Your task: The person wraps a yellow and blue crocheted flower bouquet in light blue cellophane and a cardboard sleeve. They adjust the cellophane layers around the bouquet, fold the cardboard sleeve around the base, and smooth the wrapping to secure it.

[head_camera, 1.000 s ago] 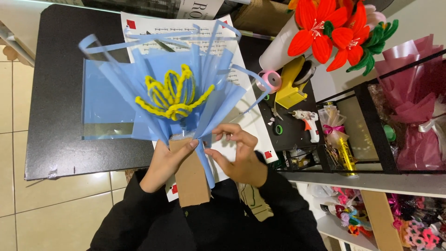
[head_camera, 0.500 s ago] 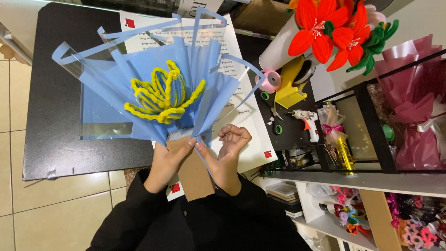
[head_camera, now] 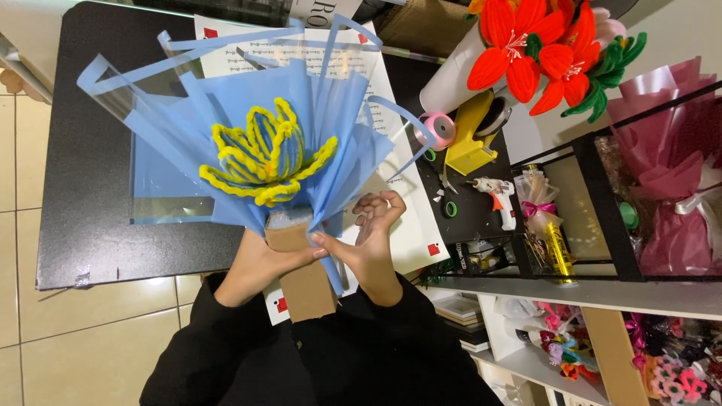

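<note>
Where the black desk spreads out under everything, a printed white sheet lies across its middle, and above that sheet the person holds up a blue wrapped bouquet. Its wrapping is a fan of blue paper and clear film with blue edges, opening away from the person, and inside sits a single yellow pipe-cleaner flower. The wrap narrows down into a brown cardboard handle, which stands upright close to the person's chest.

To the right, a shelf unit holds a pink wrapped bouquet in its upper bay and small bright craft flowers lower down. A white tube at the desk's far corner carries red pipe-cleaner flowers with green leaves.

The left hand is wrapped around the handle just under the blue paper, fingers closed on it. The right hand pinches the lower right fold of the blue wrap against the handle, its other fingers curled loosely.

Smaller things lie beyond: a yellow tape dispenser, a white glue gun, a pink ribbon roll.
</note>
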